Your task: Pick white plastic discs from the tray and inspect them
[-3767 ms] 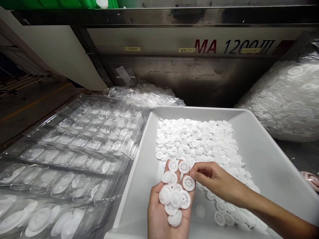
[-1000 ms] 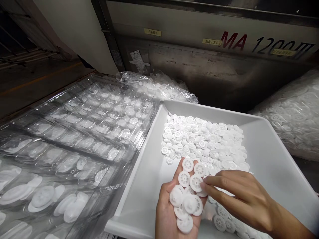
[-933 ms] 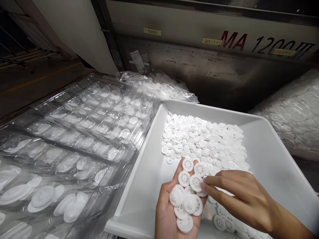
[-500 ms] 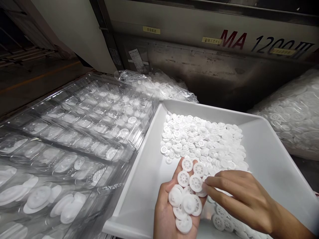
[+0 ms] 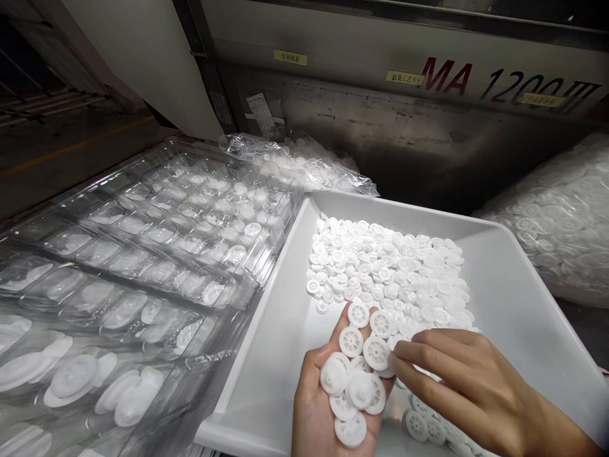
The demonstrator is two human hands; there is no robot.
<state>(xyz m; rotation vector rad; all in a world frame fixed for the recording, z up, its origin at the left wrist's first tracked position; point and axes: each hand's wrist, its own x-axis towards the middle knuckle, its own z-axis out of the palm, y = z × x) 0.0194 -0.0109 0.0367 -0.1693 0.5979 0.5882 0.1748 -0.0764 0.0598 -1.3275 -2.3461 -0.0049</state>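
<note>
My left hand [image 5: 311, 400] is palm up over the near side of a grey-white bin [image 5: 259, 381], its fingers cupped under several white plastic gears [image 5: 351, 341]. Some of these gears lie with spokes showing, others with a raised hub upward. From the right comes my right hand [image 5: 469, 381], fingers drawn together, its fingertips on a white gear at the right edge of the handful. The fingertips hide most of that gear. Beyond both hands a heap of loose white gears [image 5: 375, 260] covers the bin's floor, and more gears [image 5: 425, 425] lie below my right wrist.
Stacked clear plastic trays [image 5: 157, 273] with white parts in their pockets stand left of the bin. A clear bag of white parts [image 5: 309, 165] lies behind it. Another full bag [image 5: 561, 222] is at the right. A machine panel [image 5: 361, 114] rises at the back.
Hardly anything differs. The gear under my right fingertips and the one beside it have shifted very slightly in the left palm.
</note>
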